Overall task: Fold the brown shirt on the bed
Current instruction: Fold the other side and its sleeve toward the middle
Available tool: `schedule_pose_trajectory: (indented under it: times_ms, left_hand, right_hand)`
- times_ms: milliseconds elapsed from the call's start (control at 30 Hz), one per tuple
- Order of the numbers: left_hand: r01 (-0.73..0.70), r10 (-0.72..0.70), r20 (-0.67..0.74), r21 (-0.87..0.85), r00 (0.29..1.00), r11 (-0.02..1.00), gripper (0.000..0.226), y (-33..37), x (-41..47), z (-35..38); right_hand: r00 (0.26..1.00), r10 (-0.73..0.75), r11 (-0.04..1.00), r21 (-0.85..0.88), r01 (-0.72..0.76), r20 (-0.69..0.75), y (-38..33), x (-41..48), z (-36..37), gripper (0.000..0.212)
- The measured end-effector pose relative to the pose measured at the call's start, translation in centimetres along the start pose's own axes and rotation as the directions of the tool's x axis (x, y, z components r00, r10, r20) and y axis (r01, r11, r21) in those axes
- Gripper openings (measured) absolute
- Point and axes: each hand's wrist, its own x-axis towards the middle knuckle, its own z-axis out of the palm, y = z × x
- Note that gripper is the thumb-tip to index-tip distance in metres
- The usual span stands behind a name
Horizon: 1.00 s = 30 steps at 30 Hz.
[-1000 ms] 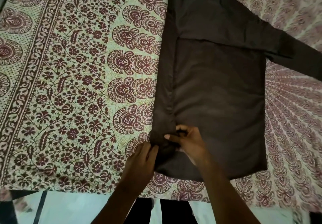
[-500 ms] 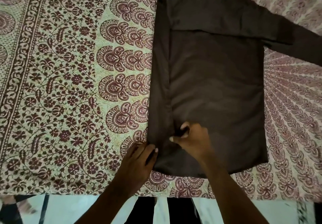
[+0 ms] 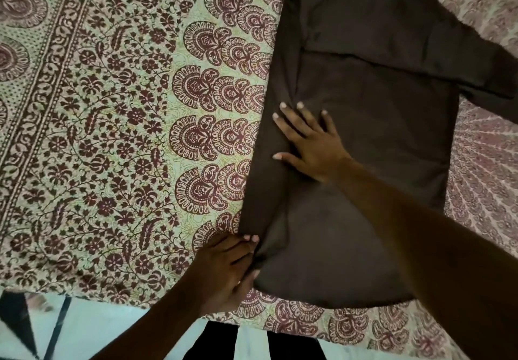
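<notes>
The brown shirt (image 3: 378, 141) lies flat on the patterned bed sheet (image 3: 112, 135), right of centre. Its left sleeve is folded in as a long strip down the left side; the other sleeve stretches off to the upper right. My right hand (image 3: 307, 144) lies flat on the folded strip with fingers spread, pressing the cloth about halfway up. My left hand (image 3: 227, 270) pinches the lower left corner of the shirt at the hem, near the bed's front edge.
The bed's front edge (image 3: 140, 301) runs along the bottom, with pale floor (image 3: 106, 331) below it. Dark trouser legs (image 3: 213, 340) show at the bottom centre. Wide stretches of sheet lie left of the shirt.
My right hand has let go of the cloth near the hem and slid up the folded strip, now flat with spread fingers. My left hand stays at the lower left corner.
</notes>
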Motion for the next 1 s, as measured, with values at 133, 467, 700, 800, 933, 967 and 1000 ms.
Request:
schedule_pose_trajectory:
  times_ms: [133,467,700,800,933,967,1000]
  left_hand:
    - [0.178,-0.183,0.039,0.121,0.982,0.977,0.03,0.9,4.5,0.2]
    - [0.282,-0.359,0.355,0.25,0.863,0.926,0.12,-0.8,8.7,-1.4]
    - [0.384,-0.445,0.217,0.272,0.869,0.882,0.135,-4.1,16.0,-2.7]
    - [0.345,-0.45,0.338,0.326,0.827,0.88,0.145,-5.7,17.3,-2.2]
    - [0.248,-0.362,0.321,0.345,0.875,0.905,0.12,-7.5,18.6,-3.0]
    - [0.232,-0.32,0.259,0.32,0.911,0.919,0.102,-8.0,19.3,-3.2]
    - [0.229,-0.289,0.181,0.29,0.94,0.929,0.084,-8.7,20.3,-3.4]
  right_hand:
    - [0.994,-0.028,1.0,0.004,0.028,-0.104,-1.7,1.4,-1.0,0.082]
    - [0.982,0.176,0.98,0.104,-0.168,-0.074,4.7,2.5,0.1,0.078]
    - [0.929,-0.352,0.936,-0.013,0.353,-0.115,4.6,6.1,-1.6,0.063]
    - [0.935,-0.352,0.936,-0.039,0.35,-0.04,6.1,7.9,-0.8,0.061]
    - [0.998,0.016,0.998,0.066,-0.012,-0.058,7.9,10.9,-2.1,0.069]
    - [0.995,0.043,0.997,0.073,-0.036,-0.087,7.9,11.6,-2.6,0.07]
    - [0.99,0.049,0.996,0.083,-0.038,-0.132,8.0,12.4,-2.9,0.068]
